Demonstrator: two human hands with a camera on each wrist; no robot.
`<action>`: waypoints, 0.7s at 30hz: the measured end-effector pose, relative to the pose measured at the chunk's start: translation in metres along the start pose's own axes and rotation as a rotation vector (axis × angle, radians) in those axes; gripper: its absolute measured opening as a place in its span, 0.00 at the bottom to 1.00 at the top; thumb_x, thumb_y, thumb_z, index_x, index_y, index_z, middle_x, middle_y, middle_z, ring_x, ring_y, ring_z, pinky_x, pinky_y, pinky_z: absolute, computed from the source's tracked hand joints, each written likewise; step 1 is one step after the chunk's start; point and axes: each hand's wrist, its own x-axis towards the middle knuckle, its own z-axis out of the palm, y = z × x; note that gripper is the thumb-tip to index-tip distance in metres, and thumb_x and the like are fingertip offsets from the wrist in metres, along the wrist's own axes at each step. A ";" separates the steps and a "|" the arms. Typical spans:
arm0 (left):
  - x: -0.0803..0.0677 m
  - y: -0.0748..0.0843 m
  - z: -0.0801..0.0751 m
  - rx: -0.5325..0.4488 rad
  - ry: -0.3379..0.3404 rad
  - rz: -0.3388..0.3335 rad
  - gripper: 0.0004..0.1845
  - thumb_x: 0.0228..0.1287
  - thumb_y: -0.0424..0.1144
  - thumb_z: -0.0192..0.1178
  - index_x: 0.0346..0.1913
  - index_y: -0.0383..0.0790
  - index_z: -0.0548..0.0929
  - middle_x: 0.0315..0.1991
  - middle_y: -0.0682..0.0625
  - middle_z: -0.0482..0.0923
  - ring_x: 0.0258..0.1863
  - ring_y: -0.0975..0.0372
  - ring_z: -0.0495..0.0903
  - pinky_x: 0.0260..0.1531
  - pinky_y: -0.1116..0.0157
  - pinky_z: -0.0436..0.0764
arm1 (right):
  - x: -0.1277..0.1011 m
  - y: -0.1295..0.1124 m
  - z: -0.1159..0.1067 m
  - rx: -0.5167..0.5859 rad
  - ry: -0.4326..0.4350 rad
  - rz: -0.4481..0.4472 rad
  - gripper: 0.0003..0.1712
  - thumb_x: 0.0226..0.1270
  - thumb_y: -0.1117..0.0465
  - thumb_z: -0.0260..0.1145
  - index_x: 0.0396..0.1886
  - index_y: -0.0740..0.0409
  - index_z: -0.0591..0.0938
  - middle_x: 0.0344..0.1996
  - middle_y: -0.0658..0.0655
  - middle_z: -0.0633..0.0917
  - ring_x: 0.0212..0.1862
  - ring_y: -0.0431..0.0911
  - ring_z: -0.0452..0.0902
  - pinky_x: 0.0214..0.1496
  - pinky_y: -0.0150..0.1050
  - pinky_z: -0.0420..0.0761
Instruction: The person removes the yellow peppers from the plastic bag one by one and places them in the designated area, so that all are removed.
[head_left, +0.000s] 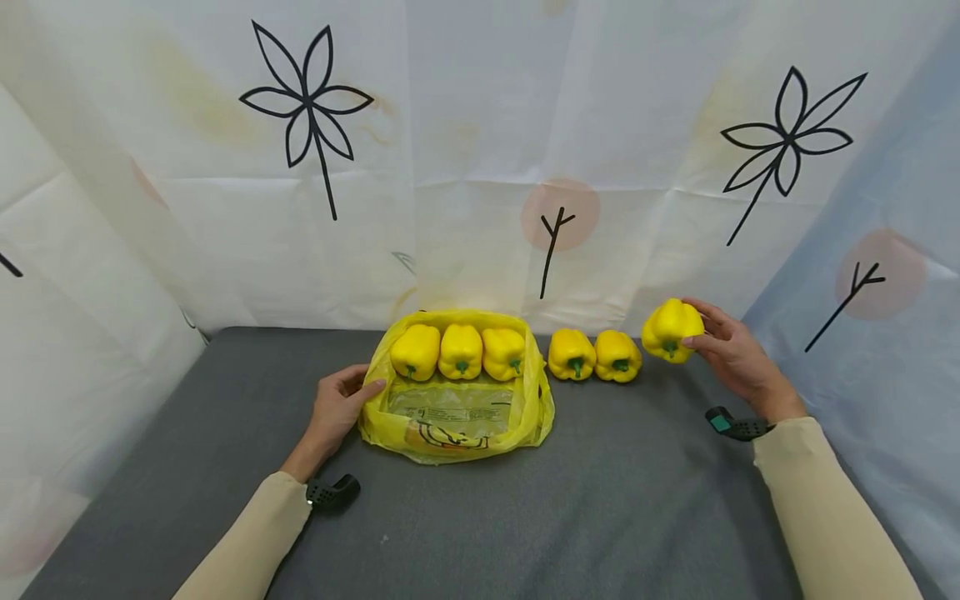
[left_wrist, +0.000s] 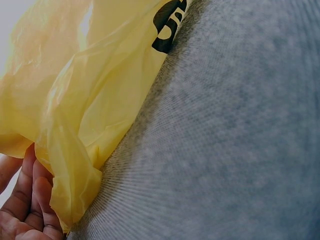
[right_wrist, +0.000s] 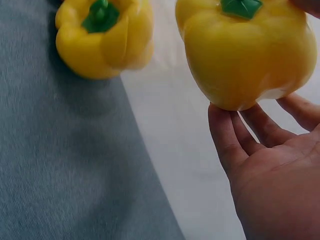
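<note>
- Right hand [head_left: 731, 350] grasps a yellow pepper [head_left: 672, 329], lifted off the mat at right of centre in the head view; thumb on its near side, fingers behind.
- On the right wrist cam I see that pepper at upper right, green stem up, fingertips [right_wrist: 225, 130] under its base, palm open below it.
- Left hand [head_left: 337, 408] sits at the left rim of the yellow plastic bag [head_left: 536, 408], centre frame; thumb hooked over the rim. Left wrist cam shows fingers [left_wrist: 30, 200] curled on a fold of the plastic, so it's pinching the bag.
- Three peppers [head_left: 460, 352] in a row at the bag's back edge, stems facing me.
- Two peppers [head_left: 595, 356] on the grey mat [head_left: 600, 500], side by side just right of the bag, between it and the held one.
- White sheet with flower drawings [head_left: 307, 108] behind, upper half of frame.
</note>
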 end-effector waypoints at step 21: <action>-0.008 0.030 0.003 0.029 -0.033 0.001 0.19 0.64 0.33 0.60 0.54 0.26 0.77 0.43 0.33 0.77 0.34 0.60 0.78 0.32 0.70 0.79 | 0.014 0.027 -0.034 -0.116 -0.165 0.161 0.40 0.69 0.67 0.56 0.74 0.59 0.47 0.64 0.49 0.60 0.55 0.37 0.67 0.51 0.27 0.71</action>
